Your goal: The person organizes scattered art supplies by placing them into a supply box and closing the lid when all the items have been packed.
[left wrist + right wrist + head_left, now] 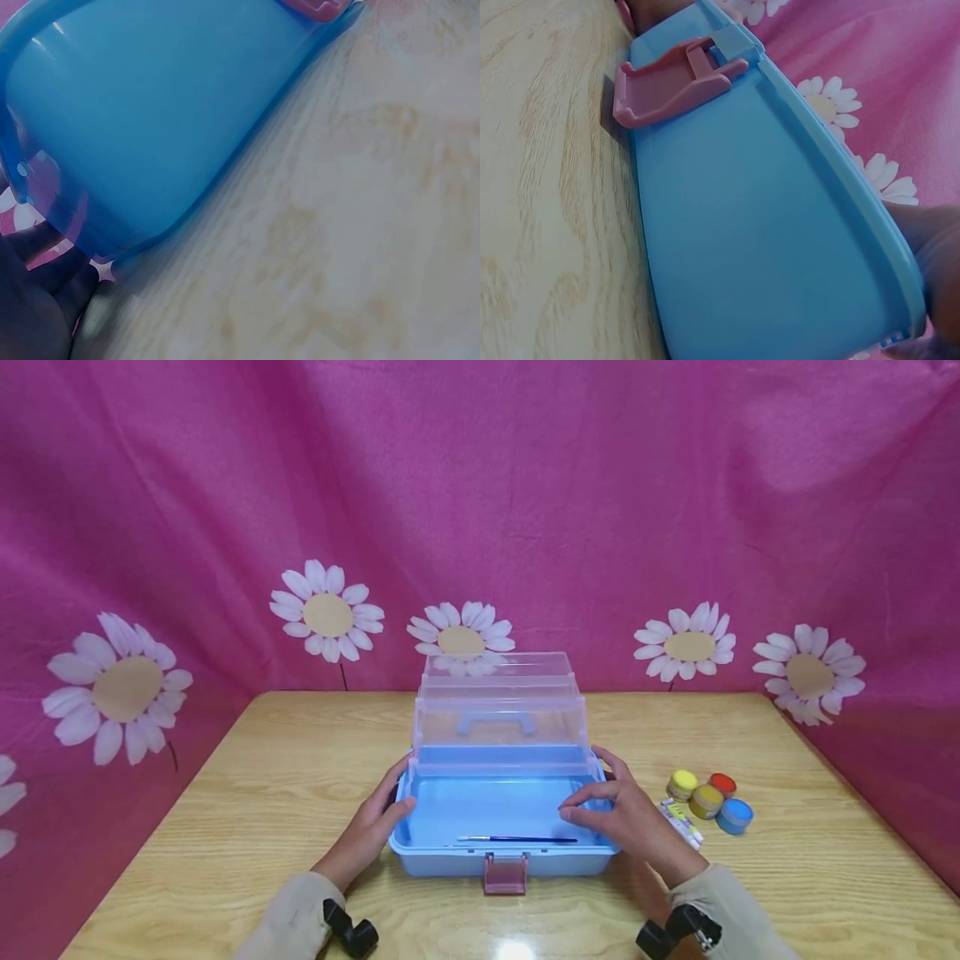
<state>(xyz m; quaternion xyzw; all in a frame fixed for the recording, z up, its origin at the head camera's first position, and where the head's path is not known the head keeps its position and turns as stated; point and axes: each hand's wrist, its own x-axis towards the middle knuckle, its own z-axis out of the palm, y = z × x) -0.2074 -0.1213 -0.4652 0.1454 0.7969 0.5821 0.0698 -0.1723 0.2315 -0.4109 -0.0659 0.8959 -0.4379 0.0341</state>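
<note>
Pink cloth (pixel 525 485) printed with white daisies (pixel 327 610) behind a wooden counter (pixel 247 810). At mid-counter, a blue box (pixel 495 810), open, clear lid (pixel 497 714) raised toward the back with its handle (pixel 497 722) seen through the plastic. Inside, lying along the front wall, a thin paintbrush (pixel 517 839). Hanging from the front edge, a pink latch (pixel 506 873), seen again in the right wrist view (pixel 671 86). Left hand (pixel 375 822) pressed against the box's left end, thumb over the rim, fingers curved about the wall; in the left wrist view only a dark bit of palm (pixel 37 315) beside the blue wall (pixel 150 120). Right hand (pixel 626 814) on the right end, fingers bent over the rim, tips pointing into the box. Just right of that hand, a white tube (pixel 681 822) on the counter, then four small paint pots (pixel 708 802) bunched together: yellow, red, ochre, blue. Beige sleeves (pixel 296 914) at both wrists.
</note>
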